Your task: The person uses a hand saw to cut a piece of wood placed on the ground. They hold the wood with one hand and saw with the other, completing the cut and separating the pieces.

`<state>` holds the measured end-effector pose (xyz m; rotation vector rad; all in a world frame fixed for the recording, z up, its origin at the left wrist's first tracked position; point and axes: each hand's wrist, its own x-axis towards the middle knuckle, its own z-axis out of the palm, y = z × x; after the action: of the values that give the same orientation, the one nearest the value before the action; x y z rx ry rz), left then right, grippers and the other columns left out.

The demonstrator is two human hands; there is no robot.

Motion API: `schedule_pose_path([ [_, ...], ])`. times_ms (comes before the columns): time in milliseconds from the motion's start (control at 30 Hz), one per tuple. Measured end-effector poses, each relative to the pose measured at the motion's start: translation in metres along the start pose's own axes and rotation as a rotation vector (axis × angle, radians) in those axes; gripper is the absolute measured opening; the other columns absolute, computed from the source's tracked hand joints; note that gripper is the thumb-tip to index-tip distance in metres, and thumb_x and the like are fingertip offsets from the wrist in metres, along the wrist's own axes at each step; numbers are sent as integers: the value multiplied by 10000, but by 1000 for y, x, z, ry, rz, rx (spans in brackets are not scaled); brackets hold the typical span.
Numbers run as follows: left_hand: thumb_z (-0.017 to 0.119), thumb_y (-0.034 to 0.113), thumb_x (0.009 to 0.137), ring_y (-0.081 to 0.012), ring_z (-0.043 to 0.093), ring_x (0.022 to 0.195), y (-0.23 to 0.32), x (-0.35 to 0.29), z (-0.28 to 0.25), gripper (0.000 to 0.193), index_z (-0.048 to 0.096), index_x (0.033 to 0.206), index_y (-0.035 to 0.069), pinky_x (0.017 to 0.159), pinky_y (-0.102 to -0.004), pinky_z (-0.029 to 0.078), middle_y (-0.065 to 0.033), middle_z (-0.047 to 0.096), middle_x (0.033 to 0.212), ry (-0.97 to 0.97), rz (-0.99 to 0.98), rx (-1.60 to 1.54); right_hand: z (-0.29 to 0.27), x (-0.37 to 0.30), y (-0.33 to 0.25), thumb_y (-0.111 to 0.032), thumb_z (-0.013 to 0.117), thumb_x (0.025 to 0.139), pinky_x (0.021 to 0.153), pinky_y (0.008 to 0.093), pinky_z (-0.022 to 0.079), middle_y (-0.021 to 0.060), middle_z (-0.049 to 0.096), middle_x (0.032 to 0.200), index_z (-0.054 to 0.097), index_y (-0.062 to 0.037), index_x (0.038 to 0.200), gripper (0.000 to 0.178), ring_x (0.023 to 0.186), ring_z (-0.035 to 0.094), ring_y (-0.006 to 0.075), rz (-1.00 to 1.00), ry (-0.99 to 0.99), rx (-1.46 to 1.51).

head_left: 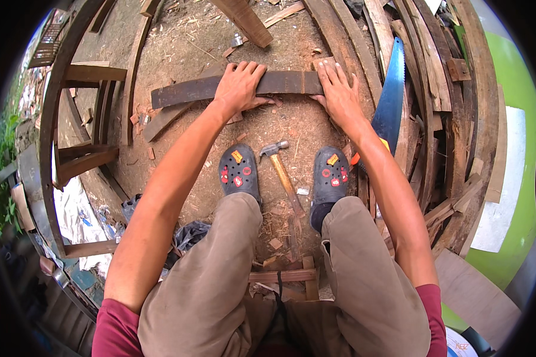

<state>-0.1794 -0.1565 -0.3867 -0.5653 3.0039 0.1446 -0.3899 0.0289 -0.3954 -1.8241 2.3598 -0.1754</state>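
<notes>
Both hands (pixel 239 86) (pixel 338 92) on dark plank (pixel 187 92)

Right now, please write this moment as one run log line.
left hand: flat on dark plank | right hand: flat on plank end | hammer: between shoes | saw: right side

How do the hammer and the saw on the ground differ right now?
The hammer lies between the person's shoes on the dirt; the saw lies off to the right, on stacked planks. The hammer has a bare wooden handle and metal head; the saw shows a wide blue toothed blade. The hammer is short; the saw looks much longer. Neither is held: left hand and right hand press on the dark plank.
</notes>
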Motion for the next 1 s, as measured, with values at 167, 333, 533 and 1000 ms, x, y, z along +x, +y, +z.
schedule_pose_path([
  [167,773,583,769,-275,547,1198,4,6,-4,761,508,1296,103,997,-485,411,-108,581,1219,-128,-79,34,-4,1,-8,-445,741,845,1170,641,234,141,327,1609,254,-78,1580,955,1497,291,339,30,-41,-54],
  [333,734,618,795,-307,533,1228,5,9,-4,765,504,1305,96,1049,-596,378,-129,580,1224,-131,-84,103,-2,10,-17,-489,732,841,1180,632,219,171,278,1630,232,-9,1572,1008,1520,247,320,49,-100,-165],
  [533,706,685,786,-317,516,1231,8,12,-10,834,484,1318,83,1017,-603,402,-139,545,1233,-195,-96,118,1,13,-16,-468,748,837,1185,615,217,193,287,1620,254,12,1558,997,1507,278,327,38,-68,-210],
  [1000,767,612,775,-394,679,851,-13,33,-58,718,621,1091,-15,783,-504,534,-243,675,833,-445,83,-329,-54,21,31,-427,810,760,1084,575,325,156,609,1147,700,-45,1112,532,1199,546,323,-165,-116,114],
])
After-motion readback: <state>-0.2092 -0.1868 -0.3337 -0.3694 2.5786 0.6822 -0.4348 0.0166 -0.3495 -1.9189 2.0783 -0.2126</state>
